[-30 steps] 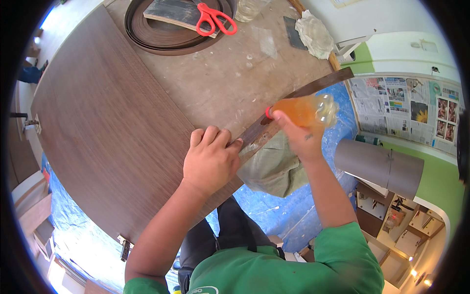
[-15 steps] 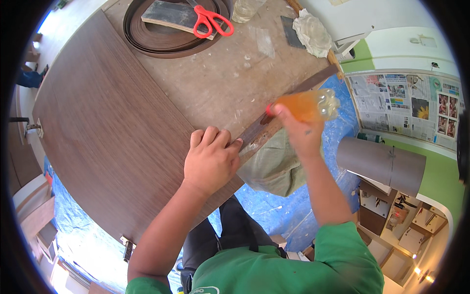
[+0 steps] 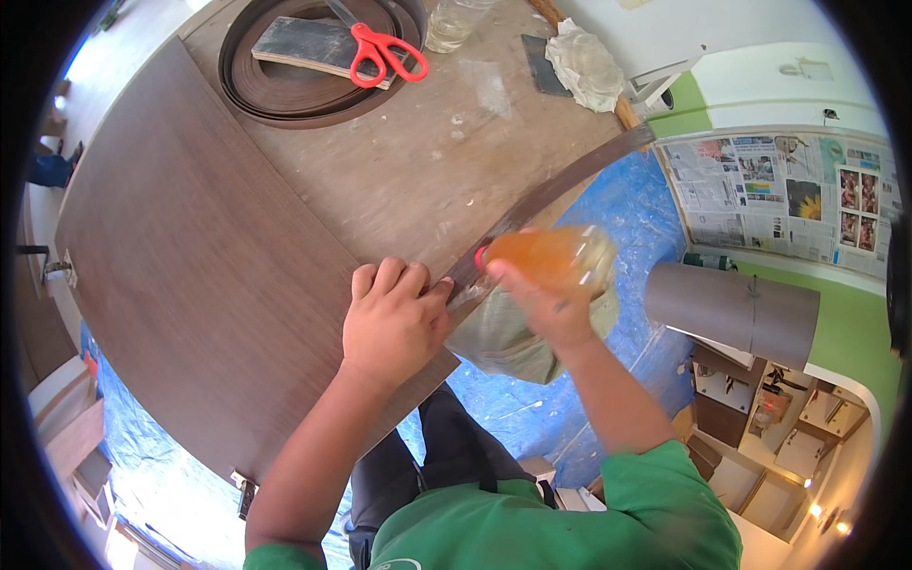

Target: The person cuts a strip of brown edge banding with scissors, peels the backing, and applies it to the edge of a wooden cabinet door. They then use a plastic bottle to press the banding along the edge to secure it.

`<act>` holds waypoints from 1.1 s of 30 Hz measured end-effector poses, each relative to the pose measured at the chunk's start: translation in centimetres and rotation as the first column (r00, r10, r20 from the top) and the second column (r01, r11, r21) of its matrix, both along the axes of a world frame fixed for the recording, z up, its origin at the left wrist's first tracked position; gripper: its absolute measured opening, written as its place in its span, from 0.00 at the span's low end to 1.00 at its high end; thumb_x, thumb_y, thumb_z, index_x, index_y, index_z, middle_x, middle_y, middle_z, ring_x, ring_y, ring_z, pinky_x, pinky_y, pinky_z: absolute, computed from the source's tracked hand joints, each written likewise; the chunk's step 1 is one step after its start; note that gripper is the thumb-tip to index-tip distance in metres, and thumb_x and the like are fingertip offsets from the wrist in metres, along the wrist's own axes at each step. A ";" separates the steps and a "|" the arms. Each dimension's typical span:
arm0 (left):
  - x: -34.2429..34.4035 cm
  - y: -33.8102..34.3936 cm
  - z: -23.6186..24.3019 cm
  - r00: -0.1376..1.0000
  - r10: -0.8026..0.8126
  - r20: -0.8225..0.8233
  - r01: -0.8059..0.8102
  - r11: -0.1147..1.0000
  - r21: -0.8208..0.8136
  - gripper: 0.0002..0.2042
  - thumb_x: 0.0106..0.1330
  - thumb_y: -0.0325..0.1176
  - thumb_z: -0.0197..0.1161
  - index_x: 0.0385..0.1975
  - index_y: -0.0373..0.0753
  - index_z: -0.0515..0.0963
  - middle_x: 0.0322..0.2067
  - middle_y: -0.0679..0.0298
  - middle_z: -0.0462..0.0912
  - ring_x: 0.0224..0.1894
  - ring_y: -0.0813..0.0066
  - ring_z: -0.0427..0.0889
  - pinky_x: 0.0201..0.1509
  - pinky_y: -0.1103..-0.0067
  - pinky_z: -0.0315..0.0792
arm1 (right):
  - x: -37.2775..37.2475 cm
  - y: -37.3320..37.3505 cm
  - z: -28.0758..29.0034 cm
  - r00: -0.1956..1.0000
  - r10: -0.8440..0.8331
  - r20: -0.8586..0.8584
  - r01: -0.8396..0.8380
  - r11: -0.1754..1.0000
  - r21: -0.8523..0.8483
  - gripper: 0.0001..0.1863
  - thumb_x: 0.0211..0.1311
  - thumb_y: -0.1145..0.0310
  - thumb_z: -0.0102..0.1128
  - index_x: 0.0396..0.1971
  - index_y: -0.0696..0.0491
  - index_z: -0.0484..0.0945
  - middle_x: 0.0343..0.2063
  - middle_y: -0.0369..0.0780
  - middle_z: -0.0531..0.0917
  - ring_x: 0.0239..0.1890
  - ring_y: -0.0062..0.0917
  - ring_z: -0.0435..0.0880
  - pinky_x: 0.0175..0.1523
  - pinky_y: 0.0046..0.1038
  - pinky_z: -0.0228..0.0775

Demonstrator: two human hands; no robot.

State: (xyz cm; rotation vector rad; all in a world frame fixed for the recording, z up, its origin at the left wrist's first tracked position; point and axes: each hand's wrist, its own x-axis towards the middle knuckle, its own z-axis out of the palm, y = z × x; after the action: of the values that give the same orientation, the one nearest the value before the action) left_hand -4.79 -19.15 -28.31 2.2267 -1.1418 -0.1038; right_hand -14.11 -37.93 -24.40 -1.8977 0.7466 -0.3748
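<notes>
My left hand (image 3: 397,318) has its fingers curled, pressing on a dark brown strip (image 3: 579,171) near the right edge of the brown wood-grain board (image 3: 195,266). My right hand (image 3: 546,304) grips a clear plastic bottle (image 3: 560,252) of orange liquid, held sideways and blurred, its red cap low over the strip beside my left fingertips. The strip runs from under my fingers toward the back right along the worktable (image 3: 370,180). Beneath that edge hangs a greenish-grey sack (image 3: 503,347).
Behind lie a coiled band (image 3: 242,90), a sanding block (image 3: 294,43), red scissors (image 3: 404,62), a container (image 3: 451,24) and crumpled cloth (image 3: 584,66). Blue sheeting (image 3: 636,209) covers the floor; a grey roll (image 3: 722,313) stands right. A person's foot and leg (image 3: 52,166) show far left.
My right hand and the bottle have moved down and left along the strip, closer to my left hand. My left hand keeps its hold; the whole view has shifted slightly.
</notes>
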 end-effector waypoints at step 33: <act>0.1 -0.5 1.0 1.000 -0.027 0.012 0.026 0.999 0.030 0.12 0.56 0.32 0.73 0.41 0.51 0.91 0.35 0.72 0.79 0.46 0.69 0.77 0.56 0.67 0.65 | 2.8 -10.0 -0.7 0.994 -0.106 0.012 0.106 0.980 -0.168 0.11 0.63 0.65 0.79 0.38 0.56 0.88 0.34 0.34 0.90 0.36 0.17 0.85 0.42 0.26 0.78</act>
State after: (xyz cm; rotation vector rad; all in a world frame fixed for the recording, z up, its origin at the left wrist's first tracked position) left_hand -4.73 -19.61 -27.26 2.2416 -1.1839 -0.1188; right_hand -11.31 -47.91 -25.10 -2.0190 0.8382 -0.5218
